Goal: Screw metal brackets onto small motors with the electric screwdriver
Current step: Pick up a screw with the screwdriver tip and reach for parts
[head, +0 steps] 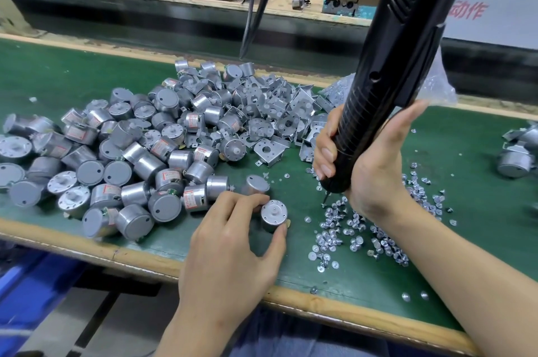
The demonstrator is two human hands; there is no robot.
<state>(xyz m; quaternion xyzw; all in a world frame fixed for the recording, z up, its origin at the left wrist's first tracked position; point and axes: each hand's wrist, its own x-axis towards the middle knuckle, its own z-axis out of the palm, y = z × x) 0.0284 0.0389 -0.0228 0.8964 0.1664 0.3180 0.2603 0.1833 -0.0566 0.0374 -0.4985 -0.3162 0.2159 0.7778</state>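
My left hand [233,243] pinches a small silver motor [273,215] between thumb and fingers; the motor stands upright on the green mat with its shaft up. My right hand [364,164] grips the black electric screwdriver [387,71], which leans to the upper right. Its bit tip [326,196] points down at the loose screws [364,231], to the right of the held motor. A big heap of motors [116,153] lies to the left. Behind it is a pile of metal brackets [273,112].
The green mat [291,269] has a wooden front edge [334,310]. Finished motors with brackets [518,153] lie at the far right. A clear bag of screws [436,86] sits behind the screwdriver. Two dark cables [256,7] hang at the back.
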